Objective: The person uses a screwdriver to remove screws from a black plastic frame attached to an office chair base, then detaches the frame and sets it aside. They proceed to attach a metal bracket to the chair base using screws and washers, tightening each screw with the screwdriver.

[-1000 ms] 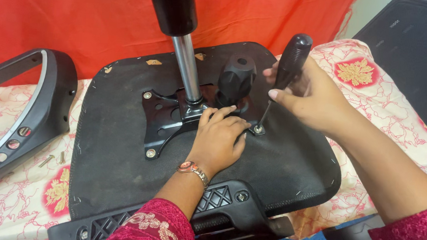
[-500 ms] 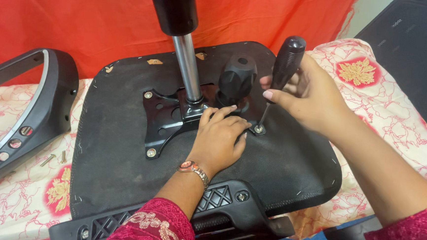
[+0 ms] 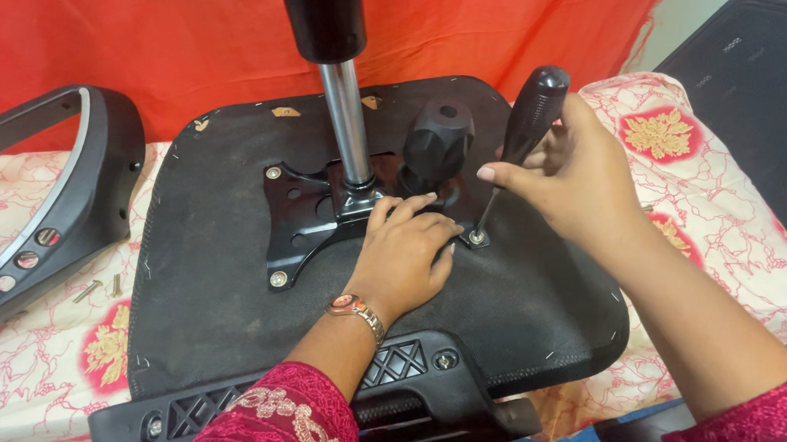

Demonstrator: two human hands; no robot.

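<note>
Two hands: both at work on an upturned seat point(image 3: 227, 265) lying on a flowered cloth point(image 3: 9, 252).
Left hand point(image 3: 403, 253): fingers spread flat, gripping nothing, pressing the bracket point(image 3: 297, 229) just beside the screw point(image 3: 477, 239).
Right hand point(image 3: 571, 173): fingers clenched round the screwdriver point(image 3: 529, 120), its tip seated on the screw.
Behind: knob point(image 3: 437, 142), then the gas post point(image 3: 345, 122).
Risk: the driver stands tilted, so its tip could skip off the head and jab the left fingertips or gouge the seat.
Loose bits: spare screws point(image 3: 89, 290) at left near the armrest point(image 3: 58, 191) could roll off.
</note>
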